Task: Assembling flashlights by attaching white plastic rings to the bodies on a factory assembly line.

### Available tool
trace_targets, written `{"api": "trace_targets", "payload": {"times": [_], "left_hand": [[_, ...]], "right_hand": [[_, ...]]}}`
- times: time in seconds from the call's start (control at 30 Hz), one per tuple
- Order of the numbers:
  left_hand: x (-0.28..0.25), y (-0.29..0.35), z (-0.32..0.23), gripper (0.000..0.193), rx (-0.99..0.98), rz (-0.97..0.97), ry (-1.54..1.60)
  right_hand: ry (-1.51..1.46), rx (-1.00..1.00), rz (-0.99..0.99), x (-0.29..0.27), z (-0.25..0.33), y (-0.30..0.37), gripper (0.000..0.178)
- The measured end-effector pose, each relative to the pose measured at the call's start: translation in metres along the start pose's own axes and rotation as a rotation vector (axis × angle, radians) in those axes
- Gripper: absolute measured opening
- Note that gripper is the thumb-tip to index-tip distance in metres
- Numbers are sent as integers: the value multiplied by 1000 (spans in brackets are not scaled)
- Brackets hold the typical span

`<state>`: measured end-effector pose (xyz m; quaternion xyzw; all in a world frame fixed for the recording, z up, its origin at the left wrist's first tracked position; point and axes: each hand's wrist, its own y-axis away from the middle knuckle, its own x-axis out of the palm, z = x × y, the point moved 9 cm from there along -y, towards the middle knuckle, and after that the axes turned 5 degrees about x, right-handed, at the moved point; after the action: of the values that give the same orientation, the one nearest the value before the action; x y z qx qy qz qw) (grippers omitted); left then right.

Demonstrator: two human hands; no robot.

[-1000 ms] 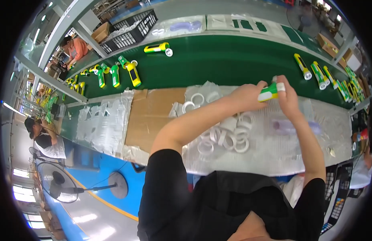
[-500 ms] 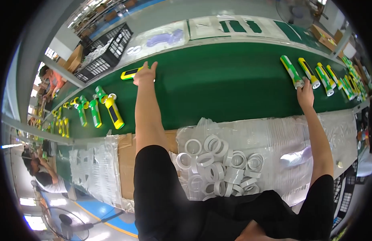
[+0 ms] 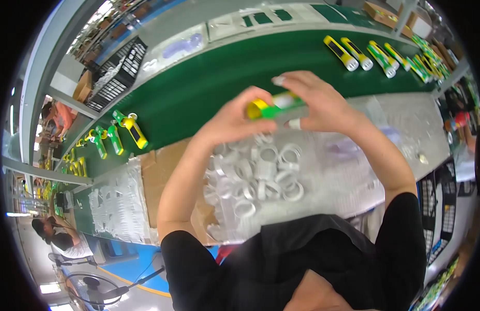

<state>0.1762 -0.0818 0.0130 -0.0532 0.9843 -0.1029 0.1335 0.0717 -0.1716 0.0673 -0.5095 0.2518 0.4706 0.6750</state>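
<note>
Between my hands, above the near edge of the green belt (image 3: 198,83), is a yellow-and-green flashlight (image 3: 273,111), lying crosswise and smeared by motion. My left hand (image 3: 240,118) grips its yellow, ring-like end. Around the other end curve the fingers of my right hand (image 3: 325,103), with white coverings on the thumb and one fingertip; that end is mostly hidden in the hand. Just nearer to me than the flashlight, a heap of white rings (image 3: 267,154) lies on the plastic-covered table (image 3: 348,176).
Several flashlights (image 3: 337,52) lie at the belt's far right. More flashlights (image 3: 135,132) sit at the left. Behind the belt stands a black crate (image 3: 128,67). Brown cardboard (image 3: 170,160) lies beside the rings. People (image 3: 59,233) are at the left.
My left hand has come from the far left and my right from the far right. They now meet mid-view around a flashlight. The whole view has shifted, and the rings appear higher.
</note>
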Motion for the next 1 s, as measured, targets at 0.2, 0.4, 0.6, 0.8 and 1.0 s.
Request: {"api": "trace_targets", "payload": {"times": [0.2, 0.4, 0.6, 0.8, 1.0], "left_hand": [[130, 22, -30, 65, -95, 156, 294], [188, 46, 13, 70, -329, -62, 801], [237, 78, 42, 46, -626, -115, 920], [212, 77, 32, 28, -463, -459, 777], [190, 47, -55, 38, 316, -368, -187]], "right_hand": [[-629, 264, 740, 41, 21, 105, 71], [-344, 467, 171, -2, 17, 173, 75], [-99, 421, 12, -17, 44, 210, 71], [-245, 577, 32, -8, 41, 226, 63], [-1242, 694, 6, 38, 47, 221, 53]]}}
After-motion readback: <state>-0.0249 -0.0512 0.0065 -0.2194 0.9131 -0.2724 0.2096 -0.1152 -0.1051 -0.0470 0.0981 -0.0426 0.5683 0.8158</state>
